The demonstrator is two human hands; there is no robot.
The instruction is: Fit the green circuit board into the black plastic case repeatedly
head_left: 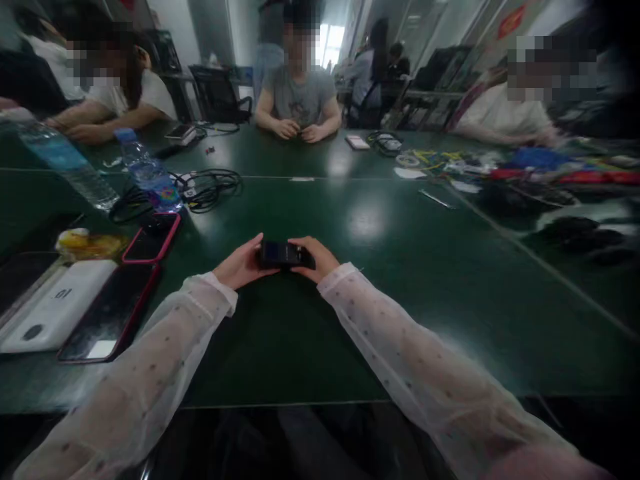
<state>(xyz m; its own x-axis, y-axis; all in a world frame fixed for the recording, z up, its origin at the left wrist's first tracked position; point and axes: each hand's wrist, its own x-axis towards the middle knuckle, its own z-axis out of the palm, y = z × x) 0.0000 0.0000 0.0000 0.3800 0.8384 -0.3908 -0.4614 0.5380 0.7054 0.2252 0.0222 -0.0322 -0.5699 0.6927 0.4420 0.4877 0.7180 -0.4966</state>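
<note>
A small black box-shaped device (280, 253) with a dark screen-like face and a lighter detail near its right end is held just above the green table (300, 347). My left hand (243, 262) grips its left end, thumb on top and fingers beneath. At the other end, my right hand (317, 259) closes on it in the same way. What exactly the device is, I cannot make out. Sheer white dotted sleeves cover both my forearms.
To the left lie a pink-edged phone (153, 237), a larger dark phone (113, 310) and a white power bank (60, 303). Behind them stand water bottles (150, 173) and coiled black cables (215, 190). Tangled coloured wires (450, 163) lie at right. Several people sit around the table.
</note>
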